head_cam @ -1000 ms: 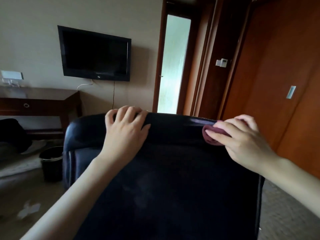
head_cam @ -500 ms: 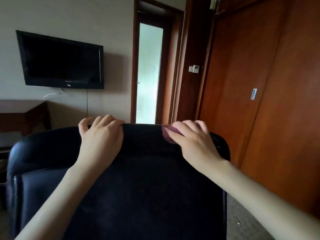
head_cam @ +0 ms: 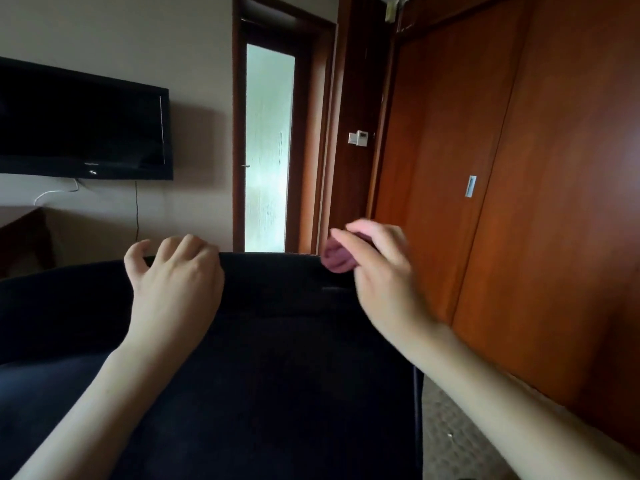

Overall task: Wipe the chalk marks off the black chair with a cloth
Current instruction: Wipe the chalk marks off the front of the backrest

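Observation:
The black chair (head_cam: pixel 277 358) fills the lower part of the view, its back toward me. My left hand (head_cam: pixel 173 282) rests on the chair's top edge, fingers curled over the rim. My right hand (head_cam: pixel 381 271) grips a bunched dark purple cloth (head_cam: pixel 337 259) at the top edge, near the chair's right corner. The right hand is blurred. I can make out no chalk marks on the dark surface.
A wall-mounted television (head_cam: pixel 83 123) hangs at the left above a wooden desk (head_cam: pixel 20 233). A frosted glass door (head_cam: pixel 268 147) stands behind the chair. Wooden wardrobe doors (head_cam: pixel 519 168) line the right side, close to the chair's right edge. Carpet (head_cam: pixel 450 438) shows at the lower right.
The view has swung right and closer to the chair. My right hand with the cloth slid left along the top edge, then back right and slightly up. My left hand stays on the rim.

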A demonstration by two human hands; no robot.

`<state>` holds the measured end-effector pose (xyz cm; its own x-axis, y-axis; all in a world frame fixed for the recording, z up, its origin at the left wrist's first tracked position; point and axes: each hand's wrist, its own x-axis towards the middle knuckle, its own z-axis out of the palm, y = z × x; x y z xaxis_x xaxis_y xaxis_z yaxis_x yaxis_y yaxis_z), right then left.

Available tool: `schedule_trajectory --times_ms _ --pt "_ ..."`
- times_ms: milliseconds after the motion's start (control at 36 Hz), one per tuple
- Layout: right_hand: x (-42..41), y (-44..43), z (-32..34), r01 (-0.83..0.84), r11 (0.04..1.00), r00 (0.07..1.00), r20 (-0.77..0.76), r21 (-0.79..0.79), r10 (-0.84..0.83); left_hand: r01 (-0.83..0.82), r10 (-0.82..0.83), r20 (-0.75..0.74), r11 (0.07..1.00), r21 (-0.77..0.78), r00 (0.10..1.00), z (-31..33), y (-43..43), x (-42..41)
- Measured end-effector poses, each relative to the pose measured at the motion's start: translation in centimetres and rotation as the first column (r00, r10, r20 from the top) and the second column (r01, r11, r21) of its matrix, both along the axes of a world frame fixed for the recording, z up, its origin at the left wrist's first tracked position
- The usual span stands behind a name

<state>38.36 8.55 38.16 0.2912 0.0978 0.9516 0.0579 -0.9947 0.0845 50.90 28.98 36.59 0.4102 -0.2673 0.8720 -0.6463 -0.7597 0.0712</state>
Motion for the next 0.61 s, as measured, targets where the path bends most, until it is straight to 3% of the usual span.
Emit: schedule_trajectory --times_ms 167,333,417,472,528,611 --pt "4.1 4.3 -1.0 0.004 0.988 0.980 -0.194 -0.152 -0.034 0.094 -0.095 0.046 0.995 0.033 0.994 0.0 -2.4 -1.3" --pt "-0.9 -2.9 -2.4 0.258 0.927 0.919 -0.226 -0.274 -0.323 0.089 -0.085 0.060 0.994 -0.057 0.995 -0.3 -3.6 -1.3" --pt "-5.4 -9.0 -4.1 0.446 0.872 0.800 -0.346 -0.202 -0.490 0.072 -0.066 0.087 0.995 -0.067 0.994 -0.3 -3.9 -1.2" --pt "-8.2 -12.5 -5.7 0.558 0.826 0.714 -0.463 -0.074 -0.524 0.065 -0.059 0.085 0.995 -0.069 0.995 -0.2 -4.2 -1.5" --pt "-10.0 -14.2 -6.9 0.579 0.805 0.740 -0.498 0.127 -0.453 0.066 -0.063 0.067 0.997 -0.047 0.996 -0.3 -4.5 -1.6" --pt "-10.1 -13.8 -5.6 0.481 0.816 0.864 -0.331 0.321 -0.379 0.031 -0.031 0.039 0.999 0.013 0.999 -0.3 -5.5 -1.9"
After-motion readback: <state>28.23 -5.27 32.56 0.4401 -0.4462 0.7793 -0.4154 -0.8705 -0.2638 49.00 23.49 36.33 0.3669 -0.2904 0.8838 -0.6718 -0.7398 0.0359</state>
